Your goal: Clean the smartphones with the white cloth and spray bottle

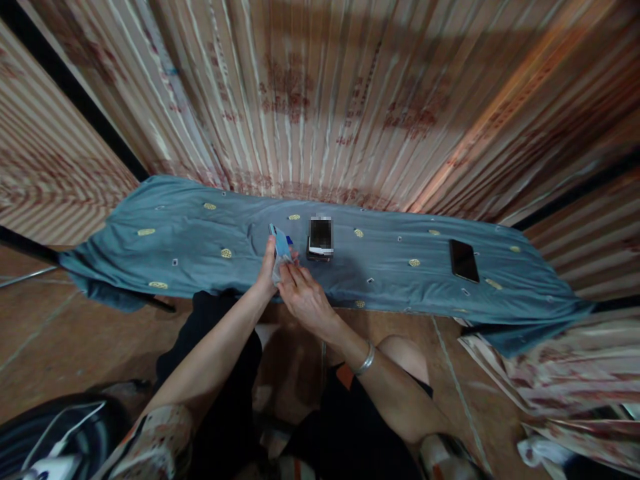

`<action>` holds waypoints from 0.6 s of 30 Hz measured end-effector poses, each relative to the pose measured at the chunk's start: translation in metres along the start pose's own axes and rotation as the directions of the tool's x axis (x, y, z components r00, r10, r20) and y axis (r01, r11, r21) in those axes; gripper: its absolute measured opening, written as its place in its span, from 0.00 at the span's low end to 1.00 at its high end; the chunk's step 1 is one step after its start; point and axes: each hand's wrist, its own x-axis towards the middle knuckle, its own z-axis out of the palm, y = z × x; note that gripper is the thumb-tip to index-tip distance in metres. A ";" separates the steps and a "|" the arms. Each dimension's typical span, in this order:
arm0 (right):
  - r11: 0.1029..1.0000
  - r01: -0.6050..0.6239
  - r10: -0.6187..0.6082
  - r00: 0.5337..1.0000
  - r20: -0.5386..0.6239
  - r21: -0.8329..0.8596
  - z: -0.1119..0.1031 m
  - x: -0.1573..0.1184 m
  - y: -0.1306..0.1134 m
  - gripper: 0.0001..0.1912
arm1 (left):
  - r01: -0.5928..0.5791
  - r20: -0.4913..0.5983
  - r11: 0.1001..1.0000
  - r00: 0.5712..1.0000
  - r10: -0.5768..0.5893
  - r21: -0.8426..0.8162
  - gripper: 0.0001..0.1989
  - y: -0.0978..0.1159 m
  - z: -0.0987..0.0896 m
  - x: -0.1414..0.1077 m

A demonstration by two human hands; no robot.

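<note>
My left hand is closed around a small flat light blue packet, the thumb along its left edge. A dark blue patch shows beside the packet's right edge. The fingers of my right hand are bent together over the packet's lower end, where something pale and crinkled shows; the fingers hide part of it. Just right of the packet lies a small dark box-like thing with a white strip near its front; its top is blurred out.
A blue-green patterned cloth covers the long narrow table. Toward its right end lies a black phone. Striped curtains hang behind and at both sides. At lower left on the floor, a white cable lies by a dark round object.
</note>
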 end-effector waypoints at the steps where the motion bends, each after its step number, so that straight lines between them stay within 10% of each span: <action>1: 1.000 -0.008 0.008 1.000 -0.003 0.000 0.001 -0.001 0.001 0.23 | -0.014 -0.032 1.000 0.999 0.014 -0.002 0.24 0.002 0.003 0.000; 18: 0.854 -0.261 0.327 0.942 -0.073 0.450 0.006 -0.010 0.039 0.22 | -0.208 -0.033 0.977 0.978 0.207 -0.042 0.06 0.017 -0.005 -0.009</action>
